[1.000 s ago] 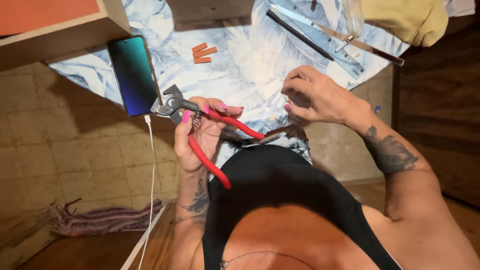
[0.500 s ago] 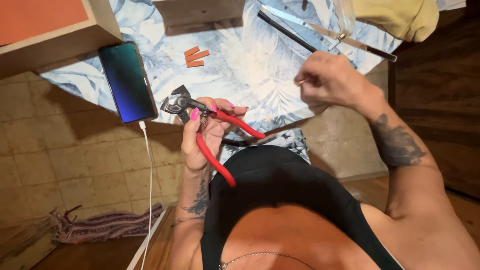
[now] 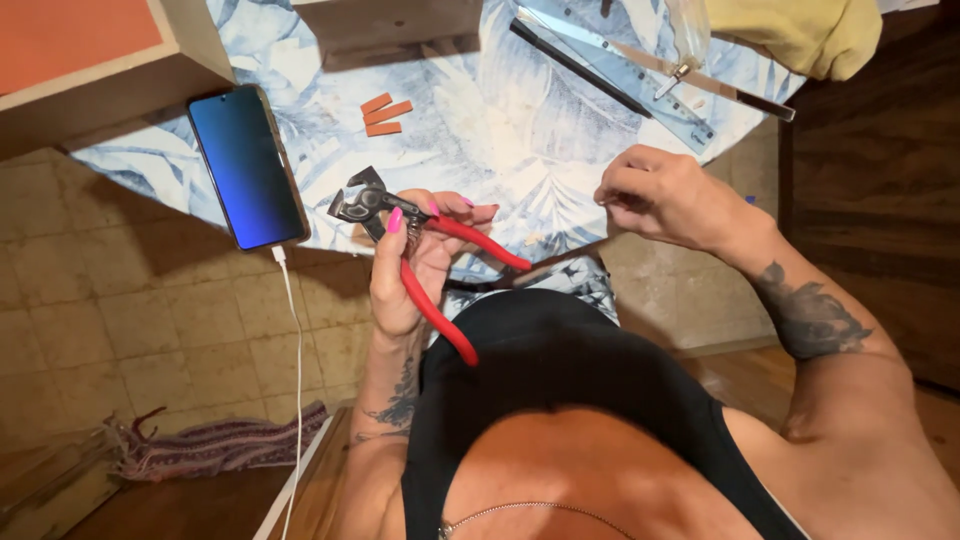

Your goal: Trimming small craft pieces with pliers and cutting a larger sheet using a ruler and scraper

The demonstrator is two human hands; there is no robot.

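A smartphone (image 3: 247,165) lies dark-screened on the leaf-print tabletop (image 3: 500,110), a white cable (image 3: 296,380) trailing from it to the floor. Just right of the phone, the person's left hand (image 3: 405,265) is wrapped around a pair of red-handled nippers (image 3: 420,250), whose grey head points toward the phone and whose handles splay open down toward the person's chest. Beyond the nippers, farther onto the tabletop, sit three small orange pieces (image 3: 384,114). Well right of the nippers, the right hand (image 3: 665,200) is clenched with fingertips pinched together; whether it grips anything fine cannot be made out. A clear ruler (image 3: 640,75) and a yellow cloth (image 3: 800,30) lie past that hand at the tabletop's far side. Good practice here, by the look of it: keep the tool steady over the tabletop, bring whatever is pinched squarely into the cutting edges, and squeeze only once the fingers are clear.
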